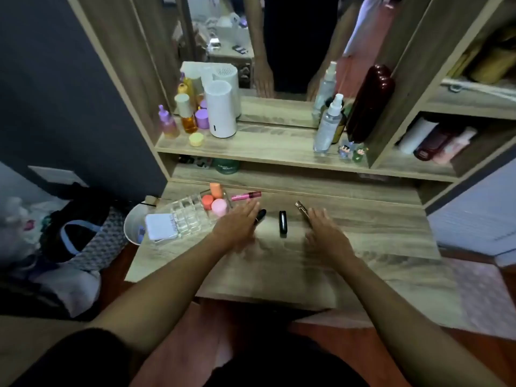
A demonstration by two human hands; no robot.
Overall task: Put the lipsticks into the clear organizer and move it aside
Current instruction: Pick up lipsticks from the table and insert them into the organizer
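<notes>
The pale wood-grain bench [349, 247] of a dressing unit filled the view, with a mirror [279, 46] and a wooden shelf [265, 146] rising behind it and a dark grey wall [55, 93] to its left. On the shelf stood a white cylindrical device [222, 110] and a tall dark red bottle [370, 104]. The clear acrylic organizer [190, 216] lay at the bench's left end, holding three peach and pink caps [215, 202] in its far compartments and a flat white case [162, 226] at its near end. To the right of the organizer the left hand [237, 224] lay flat, fingers [251, 208] spread and gripping nothing, partly covering a black lipstick [261, 215]. Further right of the organizer lay a second black lipstick tube [283, 223], then the right hand [325, 230], also open and empty, just beside a gold lipstick [302, 209]. A pink lip-gloss tube [246, 195] lay just behind the organizer's right corner.
</notes>
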